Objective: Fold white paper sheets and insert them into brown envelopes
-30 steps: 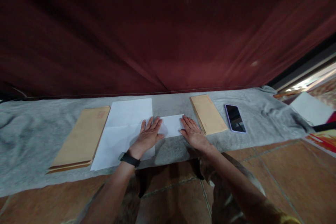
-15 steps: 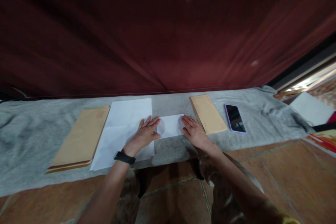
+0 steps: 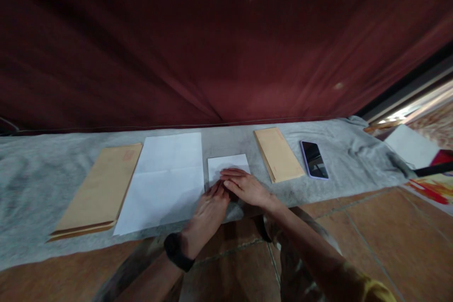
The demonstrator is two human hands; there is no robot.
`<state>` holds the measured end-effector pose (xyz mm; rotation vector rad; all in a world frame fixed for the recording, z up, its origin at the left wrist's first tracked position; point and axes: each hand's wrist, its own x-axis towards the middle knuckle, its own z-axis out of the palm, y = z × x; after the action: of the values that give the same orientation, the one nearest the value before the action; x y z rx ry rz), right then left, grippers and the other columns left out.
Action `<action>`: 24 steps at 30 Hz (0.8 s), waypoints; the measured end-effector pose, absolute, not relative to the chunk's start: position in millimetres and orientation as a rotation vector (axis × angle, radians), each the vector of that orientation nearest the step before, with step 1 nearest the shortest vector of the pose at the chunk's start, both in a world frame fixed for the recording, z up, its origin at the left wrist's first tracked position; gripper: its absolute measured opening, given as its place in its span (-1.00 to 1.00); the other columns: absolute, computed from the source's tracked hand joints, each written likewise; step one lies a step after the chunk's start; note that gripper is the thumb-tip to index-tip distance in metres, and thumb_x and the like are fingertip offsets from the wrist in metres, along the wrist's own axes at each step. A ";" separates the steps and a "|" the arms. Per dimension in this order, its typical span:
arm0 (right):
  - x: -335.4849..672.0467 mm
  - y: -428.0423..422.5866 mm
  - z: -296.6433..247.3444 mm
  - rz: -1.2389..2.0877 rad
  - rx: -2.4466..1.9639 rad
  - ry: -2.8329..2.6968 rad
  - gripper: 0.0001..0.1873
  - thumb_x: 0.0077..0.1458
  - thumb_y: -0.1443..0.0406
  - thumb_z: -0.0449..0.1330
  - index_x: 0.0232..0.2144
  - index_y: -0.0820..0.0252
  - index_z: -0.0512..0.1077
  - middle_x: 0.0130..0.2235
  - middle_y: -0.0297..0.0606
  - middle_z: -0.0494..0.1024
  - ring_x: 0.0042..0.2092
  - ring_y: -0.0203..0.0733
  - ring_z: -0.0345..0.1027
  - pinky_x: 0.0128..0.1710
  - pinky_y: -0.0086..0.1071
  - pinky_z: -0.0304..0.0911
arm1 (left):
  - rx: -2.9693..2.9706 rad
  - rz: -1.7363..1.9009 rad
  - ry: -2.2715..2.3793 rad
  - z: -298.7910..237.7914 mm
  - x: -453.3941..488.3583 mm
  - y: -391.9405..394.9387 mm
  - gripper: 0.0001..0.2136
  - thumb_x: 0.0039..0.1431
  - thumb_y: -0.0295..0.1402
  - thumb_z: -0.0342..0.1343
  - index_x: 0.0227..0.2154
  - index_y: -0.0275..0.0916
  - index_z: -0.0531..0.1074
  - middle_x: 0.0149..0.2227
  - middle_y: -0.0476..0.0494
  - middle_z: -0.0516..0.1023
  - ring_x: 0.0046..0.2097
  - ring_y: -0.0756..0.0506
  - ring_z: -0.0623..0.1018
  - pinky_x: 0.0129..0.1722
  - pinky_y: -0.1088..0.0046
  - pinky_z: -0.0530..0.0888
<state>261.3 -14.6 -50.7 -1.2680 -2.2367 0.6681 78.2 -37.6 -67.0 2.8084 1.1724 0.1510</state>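
Both hands are noted close together, with the fingers of the right hand [image 3: 249, 188] laid out long and lapped over the fingertips of the left hand [image 3: 212, 210]; no grasp is seen in the right, and whether anything is pinched under the left cannot be told. Beneath them, on a grey cloth-covered worktop [image 3: 348, 170], a small white paper [image 3: 226, 161] is pressed; its far part is left bare beyond the fingers, its near edge is hidden. Risk 1: if pressure were applied unevenly by the crossed fingers, the paper could be skewed, or a crease set off line, the near edge being masked. Risk 2: a soft cloth is judged a poor backing; it could be dragged along, and a crease left blunt. Risk 3: just left of the hands lies a large white sheet [image 3: 166, 174], separated from the small paper by only a narrow gap; it could be nudged or crumpled by the left wrist, on which a dark watch [image 3: 178, 251] is worn. To the right, brown envelopes [image 3: 279, 155] could be brushed by a wide sweep of the right hand; the phone [image 3: 314, 159], farther right, is judged less exposed.
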 end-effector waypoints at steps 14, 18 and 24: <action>227.6 5.3 -64.9 0.611 -1.241 -2.390 -0.54 0.46 0.18 -0.14 0.20 0.10 0.41 0.27 -0.26 0.42 0.34 -0.24 0.19 0.40 -0.16 0.01 | 2.722 0.263 1.373 -100.5 95.3 -57.3 -0.55 0.22 -0.48 0.03 0.16 -0.49 0.37 0.22 -0.61 0.39 0.31 -0.38 0.35 0.29 -0.15 0.23; 223.7 14.3 -69.2 0.616 -1.342 -2.342 -0.50 0.47 0.13 -0.18 0.22 0.09 0.39 0.32 -0.29 0.34 0.37 -0.21 0.12 0.41 -0.13 -0.04 | 2.720 0.225 1.398 -92.9 97.1 -57.6 -0.59 0.21 -0.47 0.10 0.10 -0.57 0.41 0.20 -0.65 0.41 0.28 -0.40 0.37 0.29 -0.08 0.25; 217.4 28.9 -75.4 0.552 -1.424 -2.300 -0.49 0.47 0.10 -0.18 0.26 0.06 0.34 0.33 -0.31 0.32 0.39 -0.18 0.08 0.42 -0.09 -0.08 | 2.831 0.145 1.350 -77.6 95.7 -57.6 -0.64 0.23 -0.50 0.07 0.05 -0.57 0.46 0.14 -0.60 0.47 0.26 -0.40 0.39 0.25 -0.04 0.31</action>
<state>217.4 28.9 -75.4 -1.4239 -2.3002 0.5524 95.7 -57.6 -77.6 2.8313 1.3504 0.1450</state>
